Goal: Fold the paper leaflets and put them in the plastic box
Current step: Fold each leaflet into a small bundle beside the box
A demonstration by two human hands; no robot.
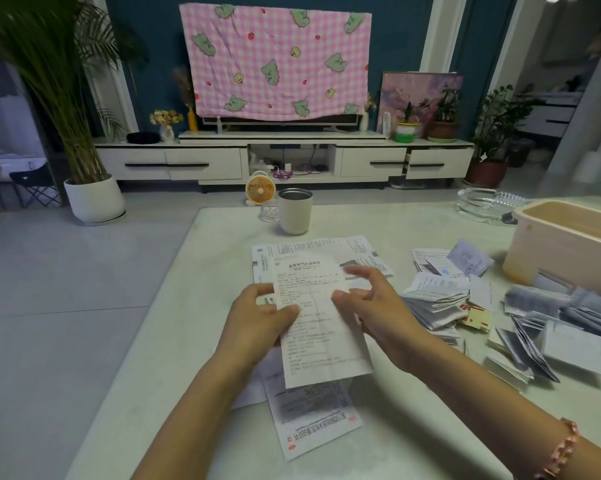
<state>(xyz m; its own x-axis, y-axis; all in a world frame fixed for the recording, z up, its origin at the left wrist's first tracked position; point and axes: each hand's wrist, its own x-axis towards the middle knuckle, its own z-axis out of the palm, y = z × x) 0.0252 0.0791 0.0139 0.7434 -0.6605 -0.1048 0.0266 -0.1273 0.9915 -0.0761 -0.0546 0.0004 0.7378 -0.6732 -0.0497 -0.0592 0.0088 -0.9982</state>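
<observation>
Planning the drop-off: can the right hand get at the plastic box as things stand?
Probably yes. The box stands open-topped to the right of the right hand, and only low piles of folded leaflets lie between them. The hand holds a leaflet now.

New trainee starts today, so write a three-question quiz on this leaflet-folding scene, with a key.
1. True or false: the plastic box stands to the left of the held leaflet.
2. The cup stands: A) beyond the leaflet B) inside the box C) on the floor.
3. Fill in: the left hand holds the leaflet by its ____ edge.
Key: 1 false, it stands to the right; 2 A; 3 left.
</observation>
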